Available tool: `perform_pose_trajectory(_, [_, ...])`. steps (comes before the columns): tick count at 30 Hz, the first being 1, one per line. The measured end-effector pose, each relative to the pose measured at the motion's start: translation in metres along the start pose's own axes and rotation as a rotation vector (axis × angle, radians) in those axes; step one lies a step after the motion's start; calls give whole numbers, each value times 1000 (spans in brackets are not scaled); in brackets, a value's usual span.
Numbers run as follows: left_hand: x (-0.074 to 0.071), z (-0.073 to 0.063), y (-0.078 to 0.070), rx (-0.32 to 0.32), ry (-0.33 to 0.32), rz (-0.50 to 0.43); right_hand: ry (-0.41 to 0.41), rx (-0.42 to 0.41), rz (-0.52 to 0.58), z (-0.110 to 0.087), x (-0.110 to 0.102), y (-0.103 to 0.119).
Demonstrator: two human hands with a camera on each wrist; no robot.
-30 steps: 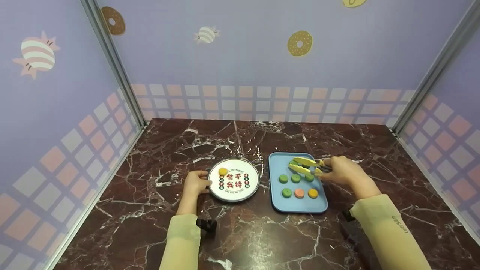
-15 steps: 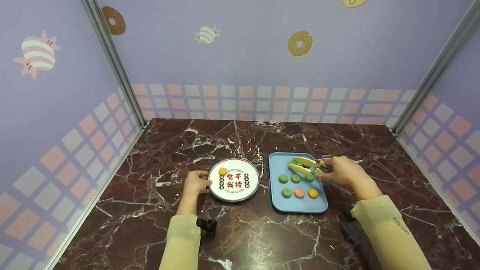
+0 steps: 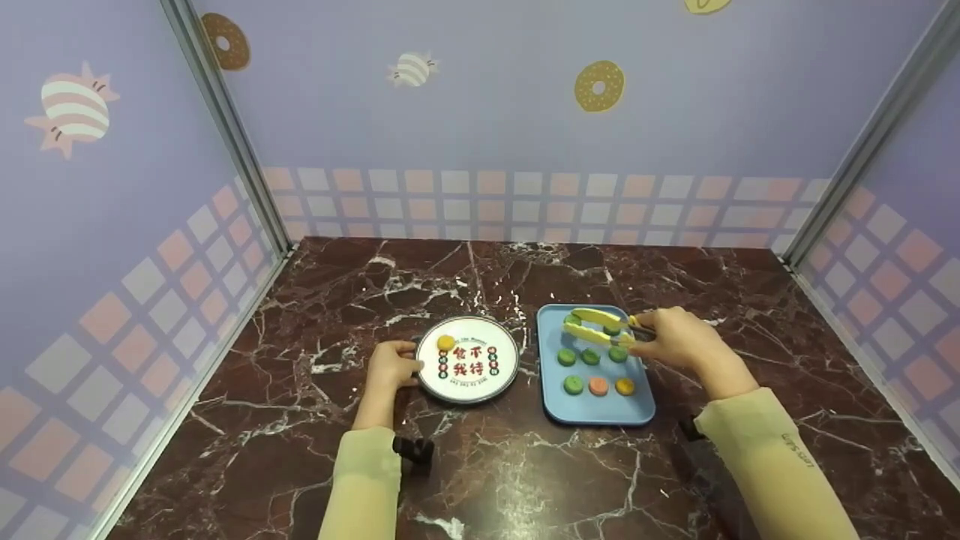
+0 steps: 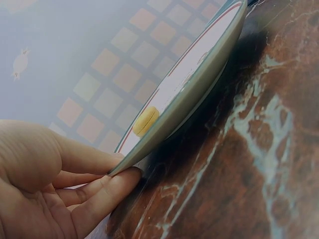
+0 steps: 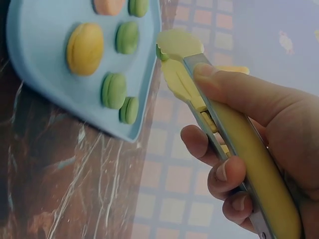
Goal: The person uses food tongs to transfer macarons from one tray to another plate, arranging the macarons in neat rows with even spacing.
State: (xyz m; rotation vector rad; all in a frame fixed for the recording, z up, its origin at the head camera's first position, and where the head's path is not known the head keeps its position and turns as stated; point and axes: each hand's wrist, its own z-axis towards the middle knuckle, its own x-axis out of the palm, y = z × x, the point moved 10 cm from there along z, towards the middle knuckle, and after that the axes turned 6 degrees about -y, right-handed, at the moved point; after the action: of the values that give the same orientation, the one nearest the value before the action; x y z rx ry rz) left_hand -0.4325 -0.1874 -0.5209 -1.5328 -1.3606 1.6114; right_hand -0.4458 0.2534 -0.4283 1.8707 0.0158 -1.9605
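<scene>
My left hand (image 3: 393,365) pinches the left rim of a round white plate (image 3: 487,386) printed with red characters. A yellow macaron (image 3: 446,342) sits on the plate near its upper left; the left wrist view shows thumb above the rim and fingers below it. My right hand (image 3: 679,341) grips yellow tongs (image 5: 244,144) over the far part of a blue tray (image 3: 592,412). Between the tong tips is a green macaron (image 3: 572,320), mostly hidden in the right wrist view. Several green macarons (image 3: 590,356), a pink macaron (image 3: 598,386) and another yellow macaron (image 3: 625,386) lie on the tray.
Plate and tray stand side by side on a dark red marbled table (image 3: 495,480), a narrow gap between them. Purple patterned panels (image 3: 495,135) close off the back and both sides.
My right hand has shifted the tongs a little left and away, with the green macaron moving along between the tips. The left hand and the plate have stayed where they were.
</scene>
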Motion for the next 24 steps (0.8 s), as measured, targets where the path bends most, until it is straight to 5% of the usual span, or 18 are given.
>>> perform_pose_trajectory(24, [0, 2, 0, 3, 3, -23, 23, -144, 23, 20, 17, 76])
